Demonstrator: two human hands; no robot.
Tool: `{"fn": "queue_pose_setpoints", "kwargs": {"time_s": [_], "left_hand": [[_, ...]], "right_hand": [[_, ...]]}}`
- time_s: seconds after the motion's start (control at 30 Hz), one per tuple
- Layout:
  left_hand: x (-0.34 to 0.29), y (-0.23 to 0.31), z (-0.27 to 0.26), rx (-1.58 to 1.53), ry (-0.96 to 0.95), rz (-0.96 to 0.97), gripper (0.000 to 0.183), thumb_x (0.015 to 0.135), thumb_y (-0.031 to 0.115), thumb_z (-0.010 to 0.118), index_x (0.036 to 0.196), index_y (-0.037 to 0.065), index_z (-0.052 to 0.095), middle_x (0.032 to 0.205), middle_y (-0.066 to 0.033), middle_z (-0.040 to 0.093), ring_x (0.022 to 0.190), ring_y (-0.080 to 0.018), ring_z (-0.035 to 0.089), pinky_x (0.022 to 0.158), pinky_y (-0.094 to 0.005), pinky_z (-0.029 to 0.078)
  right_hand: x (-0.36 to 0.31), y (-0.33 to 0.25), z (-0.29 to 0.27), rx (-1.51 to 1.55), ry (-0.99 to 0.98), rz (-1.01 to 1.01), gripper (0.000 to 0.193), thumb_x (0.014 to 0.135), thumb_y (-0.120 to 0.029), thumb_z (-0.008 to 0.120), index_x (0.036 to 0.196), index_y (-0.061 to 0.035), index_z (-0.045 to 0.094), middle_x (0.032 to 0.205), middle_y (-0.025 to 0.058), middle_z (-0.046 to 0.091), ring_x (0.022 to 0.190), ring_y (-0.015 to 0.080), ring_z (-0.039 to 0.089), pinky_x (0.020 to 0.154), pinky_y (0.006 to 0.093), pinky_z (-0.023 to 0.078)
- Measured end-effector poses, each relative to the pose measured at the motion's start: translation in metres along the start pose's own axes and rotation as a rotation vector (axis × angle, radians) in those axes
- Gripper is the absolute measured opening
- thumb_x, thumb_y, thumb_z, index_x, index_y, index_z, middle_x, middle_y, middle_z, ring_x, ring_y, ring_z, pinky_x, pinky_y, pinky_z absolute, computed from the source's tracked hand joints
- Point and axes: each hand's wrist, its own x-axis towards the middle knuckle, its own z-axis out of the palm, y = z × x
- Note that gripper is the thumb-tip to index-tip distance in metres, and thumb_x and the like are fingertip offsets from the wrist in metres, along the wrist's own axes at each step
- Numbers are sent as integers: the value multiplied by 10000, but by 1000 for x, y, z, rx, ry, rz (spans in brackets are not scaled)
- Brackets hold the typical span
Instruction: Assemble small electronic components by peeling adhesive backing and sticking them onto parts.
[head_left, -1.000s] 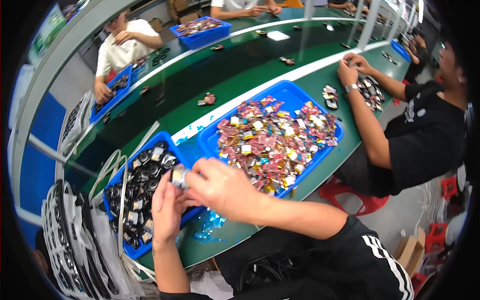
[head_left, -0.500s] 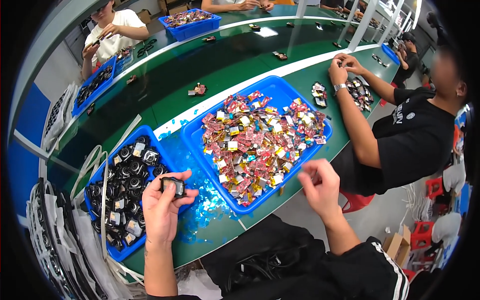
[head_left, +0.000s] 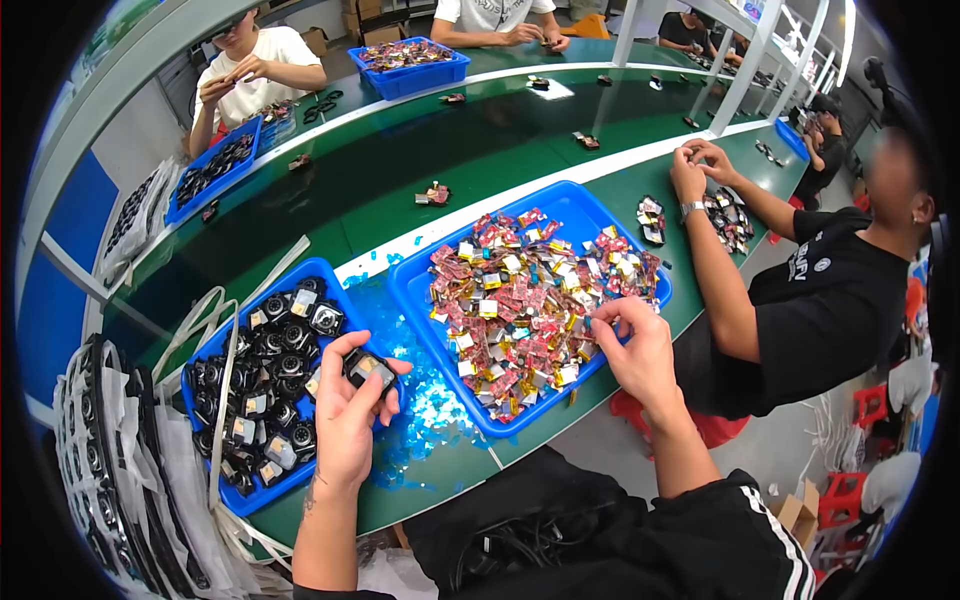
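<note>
Upright at the left, my left hand [head_left: 343, 425] is closed around a small black device casing [head_left: 368, 372] with a pale, tan-and-grey face, thumb pressed on it. Behind that hand stands a blue tray [head_left: 318, 268] filled with similar black casings [head_left: 290, 365]. My right hand [head_left: 642, 362] is over the near right side of a larger blue tray [head_left: 410, 290], thumb and forefinger curled together at the edge of the heap. Whatever lies between those fingertips is too small to make out. The heap is of red circuit boards [head_left: 515, 295] with silver and yellow parts.
Blue film scraps [head_left: 425, 400] litter the green table between the trays. White straps [head_left: 228, 390] hang across the left tray. Stacked wrapped trays [head_left: 100, 450] stand at far left. A co-worker in black [head_left: 810, 290] sits close on my right. Others work across the green belt [head_left: 350, 200].
My right hand has moved up and left to the boards in the larger tray. My left hand still holds the casing, now tilted. The whole view has shifted slightly.
</note>
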Motion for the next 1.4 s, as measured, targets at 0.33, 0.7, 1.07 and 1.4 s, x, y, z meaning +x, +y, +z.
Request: {"fn": "queue_pose_setpoints", "kwargs": {"time_s": [0.33, 0.7, 1.07, 1.4], "left_hand": [[3, -8, -5, 44, -26, 75, 226, 976, 77, 484, 1199, 49, 459, 1003, -146, 645, 605, -71, 506, 501, -195, 419], [-1, -7, -16, 147, -80, 117, 223, 970, 73, 517, 1154, 2, 621, 928, -36, 571, 690, -55, 530, 555, -190, 431], [-4, -6, -3, 322, -318, 244, 130, 823, 106, 764, 897, 16, 708, 973, -35, 603, 818, -82, 562, 640, -223, 461], [-8, -9, -5, 375, -322, 216, 123, 828, 79, 722, 939, 25, 728, 1003, -27, 600, 643, -16, 488, 562, -194, 404]], "right_hand": [[22, -8, -6, 19, -31, -67, 91, 832, -7, 664, 906, -7, 610, 796, 130, 623, 705, 260, 639, 619, 340, 504], [27, -16, -2, 144, 35, -127, 66, 907, -20, 591, 958, 18, 572, 819, 106, 618, 717, 190, 623, 657, 305, 510], [24, -119, 32, 424, -811, -335, 96, 852, -6, 674, 938, 14, 637, 750, 81, 656, 661, 105, 637, 606, 259, 507], [17, -121, 52, 980, -566, 53, 134, 846, 24, 687, 970, 47, 640, 857, 60, 659, 774, 95, 648, 678, 216, 526]]}}
